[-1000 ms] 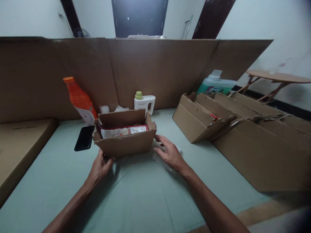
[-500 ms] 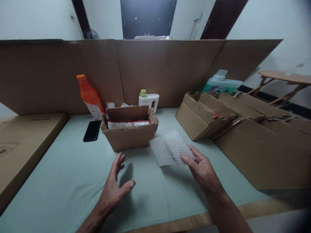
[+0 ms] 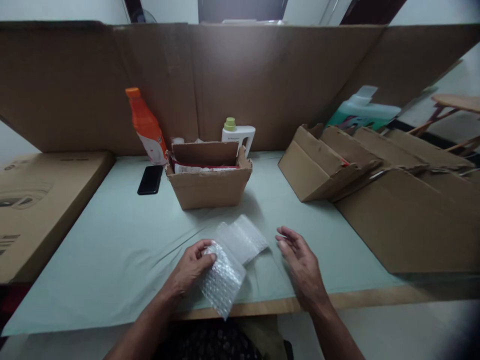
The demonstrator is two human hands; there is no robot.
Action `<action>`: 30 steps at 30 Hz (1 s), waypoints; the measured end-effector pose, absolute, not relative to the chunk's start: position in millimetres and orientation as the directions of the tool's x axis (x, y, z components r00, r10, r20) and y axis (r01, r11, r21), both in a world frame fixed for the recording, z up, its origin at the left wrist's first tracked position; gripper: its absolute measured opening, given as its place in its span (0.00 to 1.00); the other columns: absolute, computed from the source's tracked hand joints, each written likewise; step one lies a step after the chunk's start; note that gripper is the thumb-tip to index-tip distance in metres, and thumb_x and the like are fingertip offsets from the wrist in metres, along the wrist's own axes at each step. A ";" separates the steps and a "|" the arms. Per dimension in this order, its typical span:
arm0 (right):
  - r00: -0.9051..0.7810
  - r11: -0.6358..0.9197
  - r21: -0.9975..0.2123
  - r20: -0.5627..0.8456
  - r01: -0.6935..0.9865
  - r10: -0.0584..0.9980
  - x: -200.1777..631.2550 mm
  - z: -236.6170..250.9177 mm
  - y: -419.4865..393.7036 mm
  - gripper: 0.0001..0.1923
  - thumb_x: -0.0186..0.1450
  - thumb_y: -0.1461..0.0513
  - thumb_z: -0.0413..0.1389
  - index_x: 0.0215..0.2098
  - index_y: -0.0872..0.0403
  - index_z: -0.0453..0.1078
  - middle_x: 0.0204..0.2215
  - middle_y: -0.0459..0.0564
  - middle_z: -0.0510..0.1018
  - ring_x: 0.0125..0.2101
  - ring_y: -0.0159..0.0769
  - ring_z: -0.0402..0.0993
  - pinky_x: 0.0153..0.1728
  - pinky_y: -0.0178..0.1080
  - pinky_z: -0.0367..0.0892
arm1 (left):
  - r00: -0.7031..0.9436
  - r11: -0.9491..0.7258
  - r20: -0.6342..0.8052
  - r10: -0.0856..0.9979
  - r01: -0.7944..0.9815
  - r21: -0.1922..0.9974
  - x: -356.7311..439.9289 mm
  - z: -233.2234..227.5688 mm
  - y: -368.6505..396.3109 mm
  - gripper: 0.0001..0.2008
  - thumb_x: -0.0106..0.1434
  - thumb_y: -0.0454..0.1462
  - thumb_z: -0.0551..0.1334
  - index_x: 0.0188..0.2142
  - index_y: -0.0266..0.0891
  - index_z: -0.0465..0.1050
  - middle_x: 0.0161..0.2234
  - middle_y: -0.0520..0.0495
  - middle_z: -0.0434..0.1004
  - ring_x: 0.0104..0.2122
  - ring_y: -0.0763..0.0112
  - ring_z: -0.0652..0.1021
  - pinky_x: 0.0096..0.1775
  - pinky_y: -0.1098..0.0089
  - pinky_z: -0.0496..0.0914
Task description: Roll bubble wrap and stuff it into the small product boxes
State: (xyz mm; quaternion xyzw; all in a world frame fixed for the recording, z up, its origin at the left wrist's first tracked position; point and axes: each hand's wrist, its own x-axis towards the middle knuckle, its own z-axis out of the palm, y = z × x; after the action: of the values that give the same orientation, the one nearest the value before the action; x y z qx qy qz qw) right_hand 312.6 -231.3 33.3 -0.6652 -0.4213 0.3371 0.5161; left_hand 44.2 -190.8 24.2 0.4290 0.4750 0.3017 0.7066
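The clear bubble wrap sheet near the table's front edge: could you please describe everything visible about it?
The clear bubble wrap sheet is a translucent plastic strip covered in small air bubbles, bent along its length. Its far end lies flat on the pale green table cover; its near end is lifted and reaches the table's front edge. The left hand pinches it there. The right hand hovers beside it, open, not touching.

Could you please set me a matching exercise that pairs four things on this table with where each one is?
Things:
1. bubble wrap
2. phone
3. orange bottle
4. white jug

Places:
A. behind the small open box, to its right
B. flat on the cloth, left of that box
C. in the left hand, by the near edge
D. leaning at the cardboard wall, behind the phone

Pairs: 1-C, 2-B, 3-D, 4-A
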 end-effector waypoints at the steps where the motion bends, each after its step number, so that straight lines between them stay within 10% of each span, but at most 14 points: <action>1: 0.411 -0.088 -0.951 0.045 0.298 0.910 314.3 32.3 -234.7 0.21 0.66 0.49 0.58 0.51 0.50 0.73 0.52 0.56 0.79 0.51 0.46 0.75 0.53 0.48 0.69 | 0.336 0.432 -0.411 0.847 0.014 0.902 38.8 22.9 -191.3 0.32 0.53 0.49 0.69 0.53 0.35 0.70 0.31 0.51 0.73 0.28 0.73 0.72 0.32 0.71 0.64; 10: -0.098 0.258 -0.507 0.321 0.822 0.942 280.4 13.2 -211.8 0.17 0.62 0.57 0.61 0.49 0.51 0.77 0.58 0.59 0.75 0.58 0.56 0.69 0.53 0.59 0.66 | 0.296 0.181 -0.284 0.912 0.330 0.926 10.9 23.1 -194.4 0.36 0.59 0.45 0.58 0.65 0.33 0.59 0.27 0.55 0.64 0.26 0.71 0.66 0.30 0.70 0.61; 17: 0.339 -0.029 -0.813 0.210 0.581 0.917 341.1 14.8 -189.4 0.17 0.66 0.51 0.54 0.40 0.53 0.78 0.37 0.52 0.83 0.38 0.44 0.79 0.42 0.46 0.72 | 0.349 -0.017 -0.195 0.916 0.522 0.852 14.1 14.2 -193.5 0.33 0.59 0.38 0.54 0.65 0.38 0.62 0.25 0.55 0.69 0.25 0.71 0.68 0.31 0.70 0.61; 22: 0.591 -0.172 -0.753 0.330 0.635 0.736 386.7 29.3 -200.2 0.27 0.60 0.51 0.57 0.53 0.58 0.71 0.50 0.62 0.77 0.48 0.50 0.74 0.48 0.52 0.69 | 0.334 -0.043 -0.160 0.929 0.526 0.850 7.4 11.8 -189.4 0.30 0.60 0.41 0.56 0.62 0.38 0.67 0.27 0.52 0.75 0.24 0.69 0.71 0.31 0.69 0.64; 30: 0.091 0.090 -0.532 0.303 0.842 0.949 308.5 9.7 -231.0 0.23 0.61 0.51 0.61 0.52 0.51 0.74 0.58 0.58 0.75 0.56 0.55 0.70 0.55 0.57 0.64 | 0.334 -0.086 -0.223 0.916 0.705 0.704 10.7 11.4 -195.5 0.30 0.61 0.42 0.58 0.63 0.41 0.66 0.28 0.50 0.77 0.28 0.65 0.75 0.33 0.68 0.65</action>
State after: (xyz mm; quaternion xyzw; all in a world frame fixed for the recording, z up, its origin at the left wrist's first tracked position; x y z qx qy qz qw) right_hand 308.5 -231.0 9.7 -0.6692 -0.6689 0.0856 0.3122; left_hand 10.7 -195.5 11.4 0.7237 0.5600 0.1388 0.3787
